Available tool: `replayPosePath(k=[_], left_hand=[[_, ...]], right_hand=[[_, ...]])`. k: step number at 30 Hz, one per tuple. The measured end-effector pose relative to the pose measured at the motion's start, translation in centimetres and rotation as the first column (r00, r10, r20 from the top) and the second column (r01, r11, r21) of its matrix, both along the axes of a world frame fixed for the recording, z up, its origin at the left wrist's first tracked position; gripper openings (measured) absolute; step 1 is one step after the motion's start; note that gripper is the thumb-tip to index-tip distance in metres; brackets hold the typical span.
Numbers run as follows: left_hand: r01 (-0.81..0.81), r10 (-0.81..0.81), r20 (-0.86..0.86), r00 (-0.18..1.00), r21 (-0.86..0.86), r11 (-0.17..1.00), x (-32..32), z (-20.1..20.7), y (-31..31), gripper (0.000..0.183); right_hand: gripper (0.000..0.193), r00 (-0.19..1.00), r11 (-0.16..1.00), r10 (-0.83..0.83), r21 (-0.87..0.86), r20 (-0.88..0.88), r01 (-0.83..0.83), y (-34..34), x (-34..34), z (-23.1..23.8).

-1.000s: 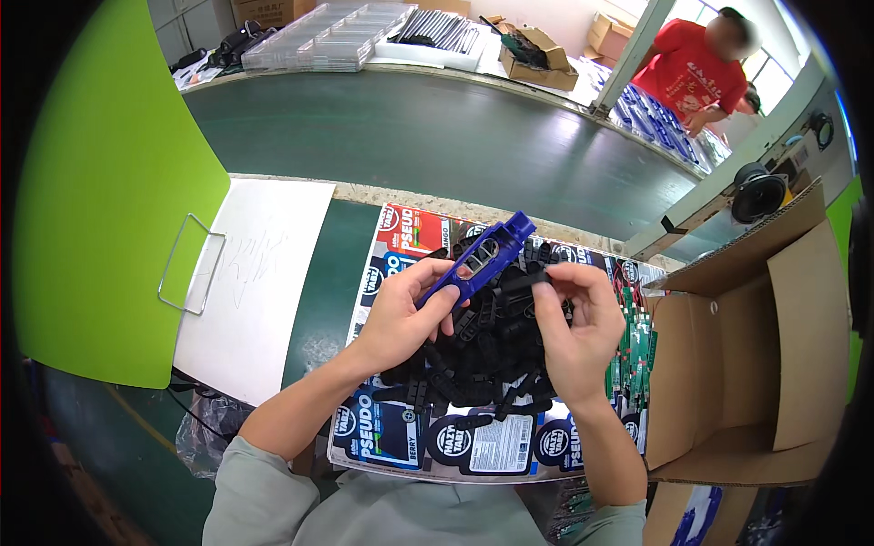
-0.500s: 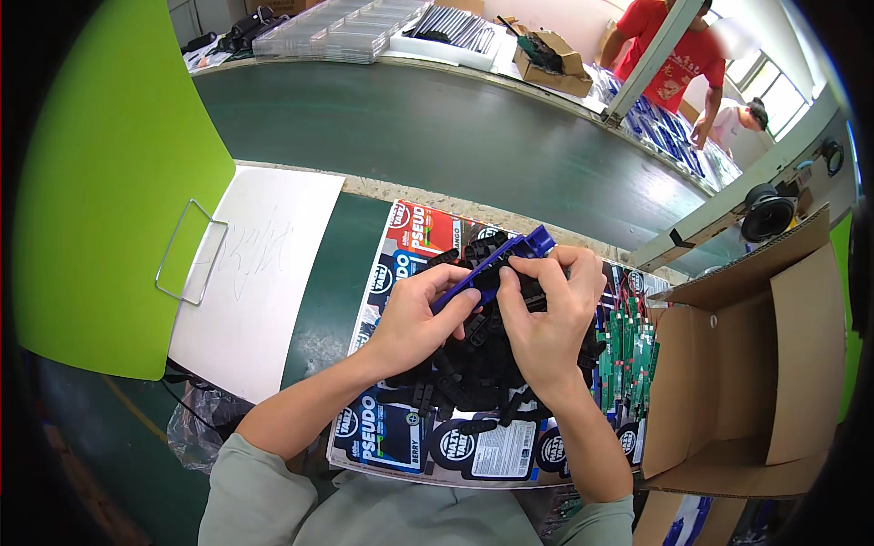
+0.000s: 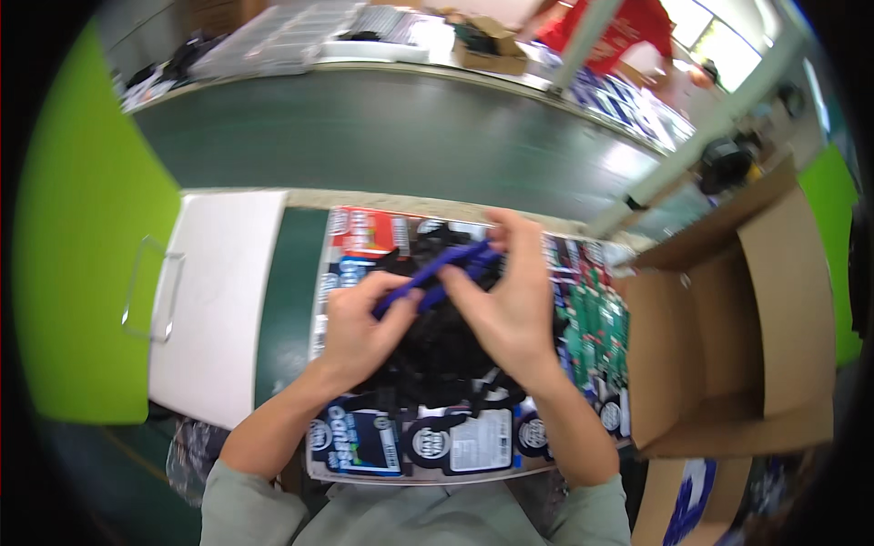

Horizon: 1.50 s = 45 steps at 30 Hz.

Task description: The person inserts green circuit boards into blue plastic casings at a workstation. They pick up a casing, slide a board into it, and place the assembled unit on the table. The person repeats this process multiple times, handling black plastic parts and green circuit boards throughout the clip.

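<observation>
A long, narrow blue plastic casing [image 3: 442, 271] is held slantwise between both hands above the printed board. My left hand [image 3: 361, 329] pinches its lower end between thumb and fingers. My right hand [image 3: 510, 305] grips the upper end, thumb pressed against the casing's side and fingers around its tip. Motion blurs the casing, so whatever sits inside it cannot be made out. Directly beneath lies a heap of small black plastic parts [image 3: 435, 359], partly covered by my hands.
Green circuit strips [image 3: 594, 332] lie right of the heap, beside an open cardboard box [image 3: 715, 346]. At left are a white sheet [image 3: 218, 309] and a bright green panel [image 3: 86, 246]. Beyond the dark green belt [image 3: 401, 132], a person in red [image 3: 610, 32] stands by more blue pieces.
My view has shifted, so the bench sits further left and lower in it. My right fingers have gone from pressing into the casing to wrapping its upper end. My left hand keeps its pinch.
</observation>
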<state>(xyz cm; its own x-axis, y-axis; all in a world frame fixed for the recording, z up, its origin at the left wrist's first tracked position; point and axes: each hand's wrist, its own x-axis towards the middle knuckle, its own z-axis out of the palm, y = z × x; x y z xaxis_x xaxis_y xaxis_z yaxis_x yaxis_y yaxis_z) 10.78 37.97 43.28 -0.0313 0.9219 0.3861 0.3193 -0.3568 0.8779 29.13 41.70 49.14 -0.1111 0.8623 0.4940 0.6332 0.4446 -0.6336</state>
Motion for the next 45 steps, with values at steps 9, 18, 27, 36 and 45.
replayPosePath(k=[9, 18, 27, 36, 45], left_hand=[[0.108, -0.045, 0.222, 0.974, -0.281, 0.954, 0.7, 0.1, -0.2, 0.014], [0.120, 0.003, 0.354, 0.935, -0.326, 0.938, -0.7, 0.4, 0.7, 0.019], [0.064, 0.001, 0.255, 0.967, -0.247, 0.967, -0.3, 0.4, 0.5, 0.018], [0.037, 0.053, 0.296, 0.954, -0.290, 0.956, 0.0, 0.1, 0.2, 0.015], [0.082, 0.001, 0.289, 0.957, -0.275, 0.958, 0.3, -0.2, 0.1, 0.020]], right_hand=[[0.055, 0.987, 0.997, 0.077, 0.027, -0.139, -0.074, -1.8, 4.7, -1.0], [0.030, 0.986, 0.990, -0.143, -0.019, -0.090, 0.142, -4.1, 11.3, -4.6], [0.023, 0.993, 0.995, -0.103, -0.010, -0.064, 0.103, -4.3, 10.4, -3.9], [0.014, 0.923, 0.953, -0.296, 0.011, 0.245, 0.302, -2.5, 18.5, -2.2], [0.014, 0.854, 0.911, -0.260, -0.178, 0.452, 0.372, -2.4, 21.4, -3.4]])
